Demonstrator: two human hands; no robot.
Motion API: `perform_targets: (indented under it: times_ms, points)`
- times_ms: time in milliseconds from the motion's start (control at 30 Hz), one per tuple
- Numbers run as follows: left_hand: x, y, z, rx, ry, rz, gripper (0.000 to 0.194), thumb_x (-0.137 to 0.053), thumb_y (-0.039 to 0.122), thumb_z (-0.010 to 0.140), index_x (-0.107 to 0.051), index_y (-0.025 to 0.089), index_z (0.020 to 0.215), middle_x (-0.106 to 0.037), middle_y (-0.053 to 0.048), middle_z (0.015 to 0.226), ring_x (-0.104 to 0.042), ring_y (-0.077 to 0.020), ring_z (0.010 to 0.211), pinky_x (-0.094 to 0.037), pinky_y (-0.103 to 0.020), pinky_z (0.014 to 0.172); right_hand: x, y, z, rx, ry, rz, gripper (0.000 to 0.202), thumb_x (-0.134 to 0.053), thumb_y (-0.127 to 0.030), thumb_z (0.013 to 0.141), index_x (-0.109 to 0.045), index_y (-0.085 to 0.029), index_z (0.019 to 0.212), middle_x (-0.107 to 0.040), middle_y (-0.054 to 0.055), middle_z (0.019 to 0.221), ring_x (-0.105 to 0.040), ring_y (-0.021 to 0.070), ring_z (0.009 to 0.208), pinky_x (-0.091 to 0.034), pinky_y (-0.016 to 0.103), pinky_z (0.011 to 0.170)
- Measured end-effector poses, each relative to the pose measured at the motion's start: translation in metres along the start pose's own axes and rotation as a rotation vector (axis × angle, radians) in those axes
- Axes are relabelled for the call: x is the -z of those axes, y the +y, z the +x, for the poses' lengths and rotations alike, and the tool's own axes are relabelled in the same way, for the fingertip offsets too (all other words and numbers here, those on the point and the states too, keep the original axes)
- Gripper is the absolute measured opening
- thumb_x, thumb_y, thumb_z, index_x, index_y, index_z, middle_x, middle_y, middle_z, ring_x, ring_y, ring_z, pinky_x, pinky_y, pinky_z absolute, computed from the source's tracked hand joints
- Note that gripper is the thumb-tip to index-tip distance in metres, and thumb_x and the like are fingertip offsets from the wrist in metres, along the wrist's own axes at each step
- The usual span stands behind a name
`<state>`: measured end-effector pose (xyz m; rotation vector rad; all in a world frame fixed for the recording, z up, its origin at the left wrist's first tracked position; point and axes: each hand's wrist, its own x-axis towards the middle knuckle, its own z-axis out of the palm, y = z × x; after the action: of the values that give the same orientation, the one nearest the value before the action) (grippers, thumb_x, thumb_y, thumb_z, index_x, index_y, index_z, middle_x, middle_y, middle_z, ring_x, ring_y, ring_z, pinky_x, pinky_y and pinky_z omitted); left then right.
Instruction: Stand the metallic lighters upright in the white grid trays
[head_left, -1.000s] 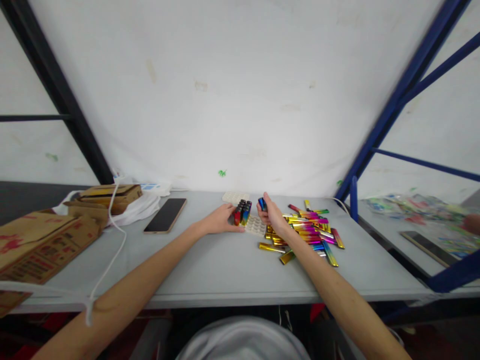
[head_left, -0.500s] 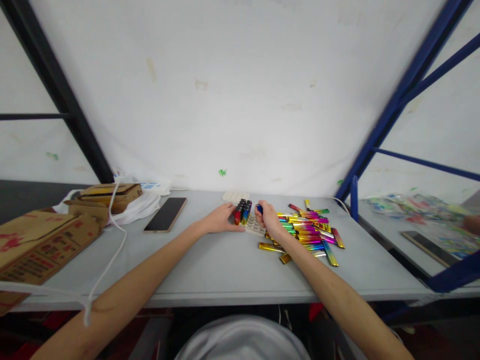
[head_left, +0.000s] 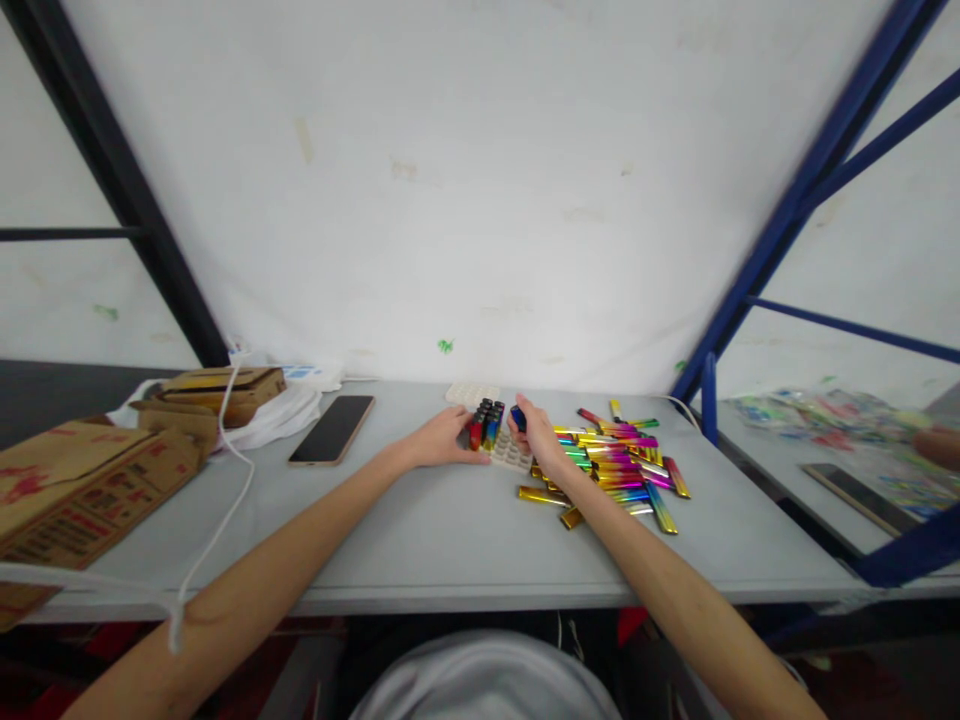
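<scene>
My left hand [head_left: 448, 438] rests at the left side of a pale tray with round hollows [head_left: 512, 451], its thumb and fingers apart around the edge of a group of upright lighters [head_left: 489, 424]. These have dark tops and red, blue and yellow bodies. Closed around a dark blue-topped lighter [head_left: 518, 416], my right hand [head_left: 535, 432] is just above the tray's right part. To its right lies a loose pile of shiny lighters [head_left: 616, 455] in gold, pink, green and blue.
A second pale tray [head_left: 472, 393] lies near the wall. A phone [head_left: 332, 430] and cardboard boxes [head_left: 90, 480] with a white cable are at the left. Beyond the blue frame [head_left: 780, 245], another person's hand [head_left: 939, 446] is near colourful bags and a phone.
My right hand has shifted very slightly, and the lighter's dark blue top shows a little more. My left hand is nearly still. The other person's hand has moved slightly left.
</scene>
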<state>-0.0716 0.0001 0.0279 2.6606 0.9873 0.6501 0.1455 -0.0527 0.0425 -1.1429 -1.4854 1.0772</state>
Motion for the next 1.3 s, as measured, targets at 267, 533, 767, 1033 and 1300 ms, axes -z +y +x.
perform_targets:
  times_ms: [267, 533, 767, 1033, 1300]
  points:
    - [0.000, 0.000, 0.000, -0.017, -0.005, -0.023, 0.066, -0.080, 0.072, 0.073, -0.070, 0.018, 0.108, -0.069, -0.010, 0.105, -0.065, -0.0313, 0.099, -0.054, -0.042, 0.093, 0.004, -0.005, -0.001, 0.038, 0.076, -0.063, 0.060, -0.042, -0.075, 0.089, -0.042, -0.025, 0.057, -0.032, -0.004, 0.048, -0.030, 0.0126, 0.045, -0.024, 0.029, 0.046]
    - [0.000, -0.001, 0.000, -0.003, 0.005, -0.001, 0.066, -0.080, 0.074, 0.070, -0.071, 0.017, 0.102, -0.069, -0.009, 0.100, -0.064, -0.0303, 0.095, -0.054, -0.041, 0.090, 0.009, -0.004, 0.003, -0.055, 0.072, 0.049, 0.057, -0.044, -0.075, 0.089, -0.048, -0.024, 0.064, -0.031, -0.006, 0.049, -0.024, 0.0115, 0.042, -0.020, 0.028, 0.043]
    - [0.000, -0.001, 0.000, -0.027, 0.007, -0.045, 0.067, -0.082, 0.068, 0.072, -0.070, 0.018, 0.114, -0.071, -0.011, 0.112, -0.065, -0.0317, 0.103, -0.053, -0.042, 0.097, 0.009, -0.011, -0.001, 0.152, -0.025, 0.016, 0.063, -0.050, -0.084, 0.088, -0.063, -0.022, 0.087, -0.048, -0.005, 0.059, -0.043, 0.0135, 0.049, -0.038, 0.028, 0.050]
    - [-0.002, -0.004, 0.000, -0.009, -0.001, -0.023, 0.065, -0.081, 0.070, 0.072, -0.069, 0.017, 0.108, -0.069, -0.010, 0.104, -0.065, -0.0317, 0.097, -0.054, -0.042, 0.091, 0.010, -0.010, -0.004, 0.414, 0.092, -0.285, 0.042, -0.065, -0.063, 0.090, -0.063, -0.022, 0.080, -0.062, 0.001, 0.079, -0.055, 0.0174, 0.076, -0.045, 0.027, 0.070]
    - [-0.003, -0.004, 0.000, -0.019, 0.023, -0.040, 0.065, -0.082, 0.069, 0.071, -0.069, 0.018, 0.109, -0.070, -0.011, 0.105, -0.065, -0.0310, 0.097, -0.054, -0.042, 0.090, 0.007, -0.003, -0.007, 0.396, 0.110, -0.453, 0.034, -0.069, -0.057, 0.090, -0.067, -0.024, 0.086, -0.060, -0.002, 0.062, -0.051, 0.0171, 0.059, -0.037, 0.027, 0.060]
